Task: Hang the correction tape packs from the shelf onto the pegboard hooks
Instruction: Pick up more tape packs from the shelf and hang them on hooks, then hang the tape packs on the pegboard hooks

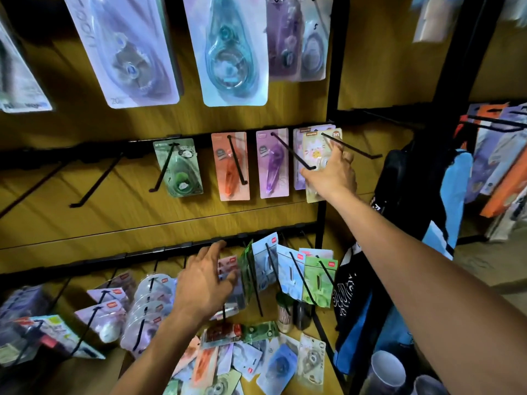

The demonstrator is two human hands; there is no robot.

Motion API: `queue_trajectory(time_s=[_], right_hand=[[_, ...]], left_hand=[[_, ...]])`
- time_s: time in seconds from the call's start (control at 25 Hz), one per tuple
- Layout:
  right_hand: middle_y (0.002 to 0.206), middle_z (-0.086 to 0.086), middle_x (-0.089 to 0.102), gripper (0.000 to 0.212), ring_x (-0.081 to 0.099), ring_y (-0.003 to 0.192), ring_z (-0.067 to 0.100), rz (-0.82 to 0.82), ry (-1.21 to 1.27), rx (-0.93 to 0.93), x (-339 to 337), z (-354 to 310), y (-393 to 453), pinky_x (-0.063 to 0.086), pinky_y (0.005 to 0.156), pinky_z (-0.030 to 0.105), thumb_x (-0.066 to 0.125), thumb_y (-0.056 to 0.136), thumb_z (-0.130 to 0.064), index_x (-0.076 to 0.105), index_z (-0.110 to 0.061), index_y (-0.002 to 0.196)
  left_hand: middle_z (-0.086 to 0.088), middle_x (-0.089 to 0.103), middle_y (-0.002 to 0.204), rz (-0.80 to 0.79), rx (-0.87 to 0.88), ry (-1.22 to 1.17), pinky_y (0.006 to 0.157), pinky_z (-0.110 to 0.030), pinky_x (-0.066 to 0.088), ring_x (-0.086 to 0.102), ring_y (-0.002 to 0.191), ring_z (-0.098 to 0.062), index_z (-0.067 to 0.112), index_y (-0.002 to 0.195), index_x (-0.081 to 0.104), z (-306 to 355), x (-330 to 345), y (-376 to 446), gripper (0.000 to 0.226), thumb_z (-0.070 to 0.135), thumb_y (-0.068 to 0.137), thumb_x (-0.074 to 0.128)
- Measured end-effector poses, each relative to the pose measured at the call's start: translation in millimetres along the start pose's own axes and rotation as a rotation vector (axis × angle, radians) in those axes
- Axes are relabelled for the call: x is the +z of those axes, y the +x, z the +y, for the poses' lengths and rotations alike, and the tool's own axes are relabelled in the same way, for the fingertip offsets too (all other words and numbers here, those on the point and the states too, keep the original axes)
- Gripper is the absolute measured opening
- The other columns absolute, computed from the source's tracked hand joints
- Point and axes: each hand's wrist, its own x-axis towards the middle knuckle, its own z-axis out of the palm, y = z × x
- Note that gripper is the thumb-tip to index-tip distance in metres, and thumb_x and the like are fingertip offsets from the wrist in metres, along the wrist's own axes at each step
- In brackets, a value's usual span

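Partway: right hand (332, 173) pinches cream pack (315, 155) at its hook (352, 146); left hand (204, 283) open, holding nothing; loose packs (256, 363) still on shelf (330, 377)

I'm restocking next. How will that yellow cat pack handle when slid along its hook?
The yellow cat pack looks like a flat card with a plastic blister, so probably stiff and light. It hangs from one hook, so it may swing. The right hand pinches it easily; a light grip likely suffices.
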Motion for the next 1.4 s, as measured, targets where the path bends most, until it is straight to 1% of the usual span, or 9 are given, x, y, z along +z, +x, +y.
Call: queue_trajectory(time_s=[0.16, 0.32, 0.6, 0.72, 0.84, 1.12, 1.24, 1.32, 1.4], right_hand=[[0.146, 0.013, 0.032, 0.084, 0.048, 0.126, 0.035, 0.014, 0.064, -0.033, 23, -5, 24, 0.044, 0.097, 0.039, 0.075, 0.082, -0.039, 0.026, -0.021, 0.148], [0.155, 0.013, 0.025, 0.101, 0.032, 0.14, 0.033, 0.021, 0.271, -0.003, 28, 4, 11, 0.035, 0.113, 0.045, 0.082, 0.074, -0.036, 0.019, -0.023, 0.151], [0.146, 0.006, 0.042, 0.069, 0.043, 0.132, 0.024, 0.084, 0.462, 0.021, 37, 56, -156, 0.037, 0.106, 0.032, 0.069, 0.085, -0.036, 0.038, -0.017, 0.143], [0.137, 0.006, 0.052, 0.061, 0.052, 0.122, 0.023, 0.065, 0.509, 0.097, 67, 95, -246, 0.046, 0.101, 0.046, 0.066, 0.081, -0.042, 0.046, -0.02, 0.134], [0.129, 0.006, 0.056, 0.055, 0.056, 0.118, 0.023, -0.057, 0.516, 0.187, 102, 130, -313, 0.048, 0.099, 0.048, 0.066, 0.079, -0.043, 0.049, -0.023, 0.127], [0.12, 0.011, 0.06, 0.044, 0.058, 0.106, 0.026, -0.47, 0.276, 0.492, 220, 235, -380, 0.043, 0.087, 0.027, 0.073, 0.084, -0.018, 0.056, -0.007, 0.123], [0.1, 0.009, 0.063, 0.032, 0.059, 0.092, 0.022, -0.572, 0.231, 0.642, 275, 276, -394, 0.044, 0.079, 0.027, 0.074, 0.082, -0.013, 0.059, -0.009, 0.11], [0.101, 0.009, 0.062, 0.024, 0.057, 0.092, 0.021, -0.632, 0.194, 0.713, 313, 301, -402, 0.042, 0.078, 0.027, 0.073, 0.083, -0.012, 0.056, -0.019, 0.098], [0.109, 0.007, 0.054, 0.026, 0.052, 0.1, 0.021, -0.762, 0.189, 0.766, 346, 314, -405, 0.039, 0.084, 0.028, 0.067, 0.088, -0.015, 0.052, -0.021, 0.108]], left_hand=[[-0.003, 0.053, 0.138, 0.003, 0.008, -0.01, 0.097, -0.045, 0.047, 0.051, 0.121, -0.026, 0.025, 0.144, 0.037, -19, 9, 8, 0.067, 0.037, 0.085, 0.066], [-0.003, 0.05, 0.141, -0.009, -0.009, -0.005, 0.102, -0.043, 0.044, 0.047, 0.125, -0.026, 0.026, 0.145, 0.035, -27, 11, -2, 0.067, 0.041, 0.087, 0.065], [-0.009, 0.062, 0.123, 0.109, -0.109, -0.274, 0.095, -0.042, 0.046, 0.055, 0.115, -0.031, 0.017, 0.128, 0.054, -34, 14, -94, 0.056, 0.033, 0.074, 0.054], [-0.009, 0.064, 0.118, 0.125, -0.191, -0.367, 0.093, -0.043, 0.048, 0.058, 0.11, -0.032, 0.016, 0.124, 0.056, -46, 45, -156, 0.052, 0.033, 0.075, 0.053], [-0.008, 0.063, 0.124, 0.006, -0.341, -0.387, 0.096, -0.043, 0.048, 0.057, 0.113, -0.032, 0.017, 0.128, 0.055, -66, 83, -197, 0.055, 0.03, 0.075, 0.057], [-0.016, 0.063, 0.122, -0.272, -0.687, -0.354, 0.087, -0.044, 0.053, 0.062, 0.106, -0.036, 0.014, 0.131, 0.052, -168, 197, -220, 0.059, 0.027, 0.076, 0.069], [-0.021, 0.067, 0.112, -0.336, -0.72, -0.337, 0.086, -0.044, 0.052, 0.063, 0.105, -0.039, 0.008, 0.131, 0.052, -215, 238, -213, 0.067, 0.038, 0.073, 0.067], [-0.024, 0.068, 0.107, -0.353, -0.713, -0.301, 0.084, -0.043, 0.051, 0.063, 0.105, -0.04, 0.007, 0.13, 0.053, -241, 264, -197, 0.067, 0.04, 0.073, 0.068], [-0.024, 0.069, 0.103, -0.361, -0.665, -0.256, 0.081, -0.044, 0.052, 0.064, 0.102, -0.042, 0.01, 0.128, 0.056, -262, 286, -179, 0.078, 0.054, 0.063, 0.059]])
